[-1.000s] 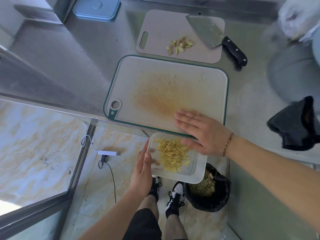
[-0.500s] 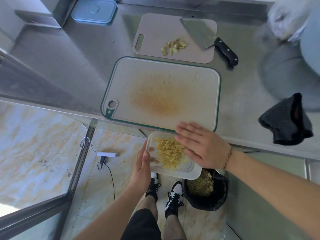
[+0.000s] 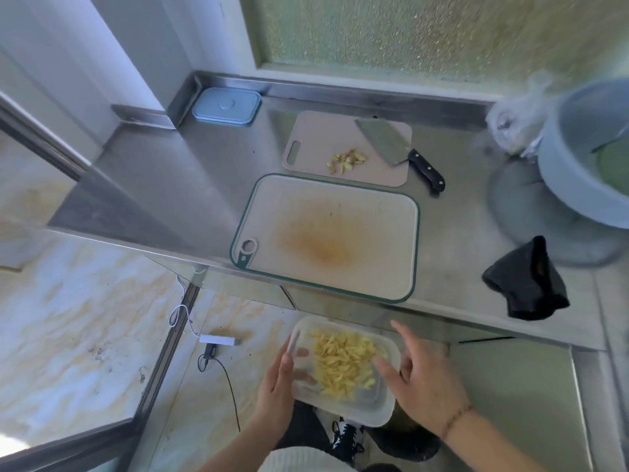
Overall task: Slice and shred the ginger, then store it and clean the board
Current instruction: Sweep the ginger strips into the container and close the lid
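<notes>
- The clear container is held off the near edge of the steel surface, below the large cutting board; shredded ginger lies piled inside it
- The left hand has its grip closed on the container's left side, thumb over the rim, fingers underneath seen through the plastic
- The right hand is at the container's right side with fingers spread and fairly straight; its grip is open, and whether the fingertips touch the rim is blurred
- The large cutting board lies on the surface with an orange stain at its middle; just beyond it is a smaller board bearing ginger scraps and a cleaver
- Right of the large cutting board lies a dark cloth; beyond and left of it sits a blue lid
</notes>
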Action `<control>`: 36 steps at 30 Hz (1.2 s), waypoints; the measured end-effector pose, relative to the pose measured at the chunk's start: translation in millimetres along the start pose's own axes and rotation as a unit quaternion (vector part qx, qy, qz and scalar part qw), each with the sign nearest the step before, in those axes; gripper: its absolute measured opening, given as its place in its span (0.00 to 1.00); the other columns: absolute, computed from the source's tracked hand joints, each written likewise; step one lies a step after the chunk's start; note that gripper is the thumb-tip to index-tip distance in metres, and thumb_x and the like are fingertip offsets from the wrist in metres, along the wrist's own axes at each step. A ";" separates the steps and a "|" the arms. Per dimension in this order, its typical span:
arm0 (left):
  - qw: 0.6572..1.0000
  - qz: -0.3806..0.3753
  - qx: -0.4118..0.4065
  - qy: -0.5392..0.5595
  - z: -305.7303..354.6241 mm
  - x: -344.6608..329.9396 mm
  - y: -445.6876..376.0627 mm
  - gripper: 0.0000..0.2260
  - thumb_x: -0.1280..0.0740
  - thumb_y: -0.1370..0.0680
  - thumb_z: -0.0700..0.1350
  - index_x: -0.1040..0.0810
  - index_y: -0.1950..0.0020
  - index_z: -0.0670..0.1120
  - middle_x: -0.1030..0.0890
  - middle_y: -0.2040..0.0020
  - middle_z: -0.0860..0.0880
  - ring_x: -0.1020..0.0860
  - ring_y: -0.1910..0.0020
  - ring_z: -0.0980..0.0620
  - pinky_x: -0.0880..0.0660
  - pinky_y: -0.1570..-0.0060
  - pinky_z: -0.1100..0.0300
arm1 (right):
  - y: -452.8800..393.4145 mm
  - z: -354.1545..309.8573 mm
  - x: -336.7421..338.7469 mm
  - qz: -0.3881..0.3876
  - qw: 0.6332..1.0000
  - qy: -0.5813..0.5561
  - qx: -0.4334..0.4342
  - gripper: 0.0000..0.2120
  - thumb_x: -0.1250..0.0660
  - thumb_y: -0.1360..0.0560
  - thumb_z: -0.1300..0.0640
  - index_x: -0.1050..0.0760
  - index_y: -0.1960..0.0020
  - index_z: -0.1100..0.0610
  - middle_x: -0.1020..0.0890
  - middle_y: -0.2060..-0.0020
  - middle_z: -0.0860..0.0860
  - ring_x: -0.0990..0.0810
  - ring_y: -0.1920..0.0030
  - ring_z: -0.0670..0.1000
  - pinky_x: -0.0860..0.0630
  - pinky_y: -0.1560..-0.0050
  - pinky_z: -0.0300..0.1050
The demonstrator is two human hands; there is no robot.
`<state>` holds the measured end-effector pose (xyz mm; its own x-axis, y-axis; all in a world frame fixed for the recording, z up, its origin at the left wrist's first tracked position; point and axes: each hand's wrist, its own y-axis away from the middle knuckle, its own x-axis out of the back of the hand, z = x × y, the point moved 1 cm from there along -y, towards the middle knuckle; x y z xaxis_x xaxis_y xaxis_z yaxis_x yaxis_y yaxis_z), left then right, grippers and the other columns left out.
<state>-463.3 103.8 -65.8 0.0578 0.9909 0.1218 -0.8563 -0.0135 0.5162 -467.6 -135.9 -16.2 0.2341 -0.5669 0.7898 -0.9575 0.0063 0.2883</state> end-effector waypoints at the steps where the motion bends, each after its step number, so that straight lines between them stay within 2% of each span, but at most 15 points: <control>1: 1.000 0.014 -0.007 0.012 10.4 3.1 7.6 0.28 0.45 0.27 0.75 0.27 0.31 0.67 0.18 0.47 0.54 0.18 0.61 0.45 0.25 0.48 0.28 | 2.2 -7.4 2.3 -0.033 0.999 -0.020 -0.009 0.34 0.50 0.27 0.29 0.43 0.26 0.43 0.27 0.72 0.45 0.27 0.72 0.40 0.34 0.71 0.32; 5: 0.991 0.102 -0.047 0.069 68.1 18.7 16.2 0.22 0.48 0.19 0.67 0.32 0.27 0.65 0.17 0.46 0.53 0.16 0.57 0.43 0.21 0.51 0.40 | -18.9 -56.1 34.9 0.008 0.971 -0.238 -0.017 0.35 0.41 0.31 0.33 0.42 0.27 0.42 0.26 0.65 0.48 0.27 0.68 0.42 0.27 0.65 0.34; 8: 0.984 0.125 -0.089 0.087 118.5 28.1 -5.6 0.27 0.49 0.20 0.69 0.33 0.24 0.61 0.19 0.43 0.51 0.16 0.55 0.41 0.21 0.49 0.39 | -55.5 -92.6 49.1 0.053 0.955 -0.291 0.016 0.27 0.41 0.28 0.34 0.39 0.30 0.35 0.28 0.49 0.46 0.22 0.57 0.47 0.19 0.57 0.50; 10: 0.983 0.129 -0.095 0.087 147.7 43.5 -35.9 0.32 0.50 0.22 0.72 0.30 0.25 0.56 0.18 0.43 0.50 0.16 0.52 0.44 0.22 0.47 0.44 | -88.2 -121.0 51.0 0.097 0.942 -0.322 0.016 0.24 0.43 0.26 0.35 0.36 0.31 0.36 0.30 0.47 0.43 0.20 0.56 0.46 0.18 0.57 0.54; 12: 0.978 0.158 -0.099 0.098 167.0 66.0 -66.5 0.30 0.52 0.20 0.66 0.25 0.29 0.50 0.16 0.45 0.49 0.17 0.51 0.49 0.22 0.49 0.53 | -123.0 -148.7 49.0 0.110 0.940 -0.320 0.035 0.28 0.45 0.24 0.34 0.35 0.27 0.44 0.30 0.47 0.44 0.19 0.55 0.46 0.18 0.55 0.52; 14: 0.970 0.184 -0.110 0.114 184.2 87.5 -89.9 0.25 0.53 0.18 0.60 0.25 0.31 0.53 0.17 0.44 0.50 0.18 0.48 0.52 0.24 0.48 0.56 | -159.1 -169.0 40.3 0.101 0.939 -0.325 0.047 0.24 0.43 0.21 0.43 0.32 0.28 0.51 0.27 0.45 0.49 0.19 0.54 0.44 0.19 0.57 0.41; 17: 0.982 0.144 -0.113 0.051 206.8 117.2 -134.5 0.25 0.50 0.20 0.61 0.32 0.25 0.57 0.20 0.38 0.54 0.22 0.39 0.57 0.26 0.36 0.53 | -213.3 -196.8 26.4 0.163 0.940 -0.300 -0.013 0.13 0.44 0.18 0.54 0.24 0.42 0.56 0.21 0.51 0.58 0.20 0.60 0.39 0.26 0.59 0.29; 18: 0.981 0.150 -0.101 0.067 211.7 128.9 -152.8 0.23 0.48 0.20 0.61 0.32 0.26 0.58 0.20 0.38 0.54 0.22 0.38 0.55 0.26 0.35 0.49 | -229.1 -209.0 20.5 0.164 0.943 -0.289 -0.021 0.14 0.45 0.19 0.52 0.23 0.44 0.57 0.22 0.52 0.56 0.20 0.60 0.40 0.24 0.57 0.31; 20: 0.979 0.177 -0.079 0.069 216.2 155.4 -188.1 0.18 0.46 0.17 0.60 0.29 0.30 0.59 0.20 0.38 0.53 0.23 0.35 0.49 0.28 0.32 0.45 | -256.1 -234.6 5.5 0.137 0.951 -0.277 -0.024 0.22 0.46 0.21 0.41 0.24 0.41 0.54 0.24 0.51 0.51 0.19 0.55 0.45 0.19 0.52 0.47; 22: 0.982 0.164 -0.091 -0.007 221.4 179.6 -218.0 0.29 0.48 0.21 0.69 0.28 0.27 0.57 0.23 0.32 0.53 0.27 0.30 0.51 0.33 0.28 0.46 | -283.2 -253.1 -8.2 0.151 0.944 -0.288 -0.061 0.24 0.47 0.24 0.37 0.24 0.42 0.52 0.22 0.53 0.50 0.19 0.53 0.49 0.20 0.50 0.50; 25: 0.983 0.173 -0.062 0.000 221.2 208.3 -261.2 0.40 0.52 0.29 0.78 0.24 0.30 0.55 0.22 0.33 0.53 0.26 0.31 0.51 0.32 0.28 0.45 | -315.9 -275.4 -18.8 0.160 0.956 -0.241 -0.052 0.15 0.44 0.19 0.52 0.25 0.39 0.57 0.25 0.54 0.49 0.25 0.52 0.41 0.27 0.48 0.34; 28: 0.987 0.152 -0.052 -0.031 231.4 226.7 -291.2 0.32 0.51 0.20 0.68 0.23 0.30 0.49 0.20 0.36 0.50 0.24 0.34 0.49 0.30 0.32 0.53 | -338.5 -291.5 -31.1 0.178 0.948 -0.250 -0.082 0.10 0.44 0.18 0.57 0.24 0.46 0.56 0.27 0.58 0.48 0.23 0.54 0.49 0.24 0.48 0.44; 32: 0.983 0.173 -0.031 -0.054 234.3 245.4 -318.6 0.14 0.41 0.15 0.53 0.20 0.35 0.52 0.17 0.46 0.55 0.21 0.40 0.50 0.27 0.41 0.55 | -362.1 -305.0 -41.7 0.130 0.966 -0.215 -0.064 0.09 0.45 0.18 0.57 0.27 0.51 0.50 0.26 0.59 0.48 0.25 0.57 0.48 0.28 0.55 0.33; 34: 0.982 0.153 -0.049 -0.100 243.2 243.1 -323.1 0.15 0.40 0.16 0.51 0.24 0.30 0.54 0.21 0.43 0.60 0.24 0.41 0.58 0.31 0.43 0.61 | -372.8 -303.7 -39.3 0.159 0.962 -0.202 -0.089 0.14 0.44 0.19 0.59 0.31 0.61 0.48 0.26 0.63 0.50 0.27 0.61 0.49 0.34 0.61 0.28; 36: 0.980 0.152 -0.049 -0.122 245.5 238.4 -331.8 0.15 0.40 0.16 0.51 0.24 0.30 0.51 0.21 0.43 0.56 0.24 0.40 0.54 0.33 0.45 0.62 | -380.0 -300.2 -40.8 0.156 0.965 -0.188 -0.098 0.15 0.45 0.19 0.60 0.33 0.64 0.49 0.26 0.64 0.52 0.27 0.62 0.48 0.37 0.65 0.30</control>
<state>-39.4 311.6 0.1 -0.0964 0.8818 0.4616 -0.8979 -0.2771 0.3419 -62.7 132.1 4.4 -0.1738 -0.7711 0.6125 -0.9128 0.3596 0.1937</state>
